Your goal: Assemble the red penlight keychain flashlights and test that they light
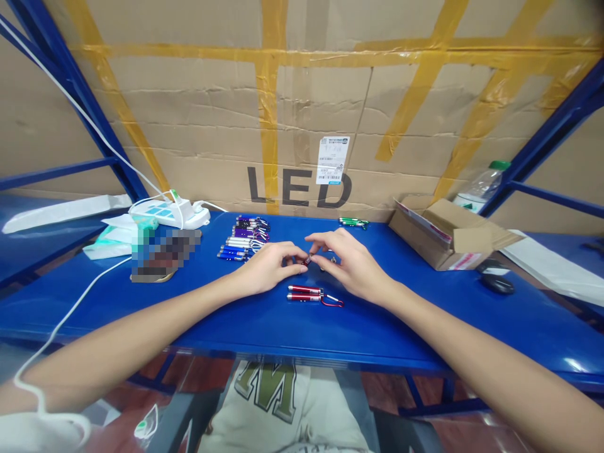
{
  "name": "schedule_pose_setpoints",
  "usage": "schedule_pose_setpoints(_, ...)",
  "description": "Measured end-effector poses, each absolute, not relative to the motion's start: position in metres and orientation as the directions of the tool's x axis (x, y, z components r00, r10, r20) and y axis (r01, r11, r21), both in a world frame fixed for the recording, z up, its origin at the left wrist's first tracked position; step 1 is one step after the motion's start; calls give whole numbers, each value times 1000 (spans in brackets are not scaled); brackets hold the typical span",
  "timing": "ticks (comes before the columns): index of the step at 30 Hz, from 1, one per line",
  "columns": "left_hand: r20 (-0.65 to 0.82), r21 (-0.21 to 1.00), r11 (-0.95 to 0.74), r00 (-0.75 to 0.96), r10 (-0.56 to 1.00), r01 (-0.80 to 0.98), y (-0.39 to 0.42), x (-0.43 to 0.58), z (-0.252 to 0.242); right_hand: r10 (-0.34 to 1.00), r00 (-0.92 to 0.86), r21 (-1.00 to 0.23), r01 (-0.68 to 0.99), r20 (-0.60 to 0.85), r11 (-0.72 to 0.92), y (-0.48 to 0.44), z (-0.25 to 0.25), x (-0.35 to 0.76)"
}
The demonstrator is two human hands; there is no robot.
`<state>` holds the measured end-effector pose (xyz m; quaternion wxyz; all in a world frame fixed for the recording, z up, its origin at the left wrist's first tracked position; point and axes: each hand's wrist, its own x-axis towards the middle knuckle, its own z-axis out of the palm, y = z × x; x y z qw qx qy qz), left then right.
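My left hand (pixel 271 267) is closed around a small red penlight (pixel 306 260), most of it hidden by the fingers. From the other side, my right hand (pixel 348 261) pinches the penlight's silvery end between thumb and forefinger. A small metallic piece (pixel 333 260) shows near the right fingers, too small to name. Just below my hands, two red penlights (pixel 304 294) lie side by side, with a red carabiner clip (pixel 333 302) at their right end. Beyond my left hand, several blue, black, purple and silver penlights (pixel 240 241) with clips lie in a column.
Green penlights (pixel 352 222) lie at the back of the blue table (pixel 264 330). An open cardboard box (pixel 448 236) and a black mouse (pixel 496 281) stand right. Left are a power strip (pixel 186 217), a tissue pack (pixel 117 236) and a blurred-out item (pixel 166 255). Large cardboard (pixel 212 126) closes the back.
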<state>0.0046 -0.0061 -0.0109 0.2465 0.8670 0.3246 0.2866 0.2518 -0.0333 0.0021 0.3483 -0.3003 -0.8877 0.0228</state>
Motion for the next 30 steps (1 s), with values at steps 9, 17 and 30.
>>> schedule_pose_setpoints(9, 333, 629, -657, 620, 710, 415, -6, 5, -11, 551, -576, -257, 513, 604, 819, -33, 2, 253)
schedule_pose_setpoints(17, 371, 604, -687, 619, 692, 405, -3, 3, -10, 581, -525, -283, 541, 622, 792, -36, 5, 250)
schedule_pose_setpoints(30, 384, 550, -695, 599, 703, 463, -3, 3, -10, 578, -537, -236, 575, 614, 784, -35, 8, 249)
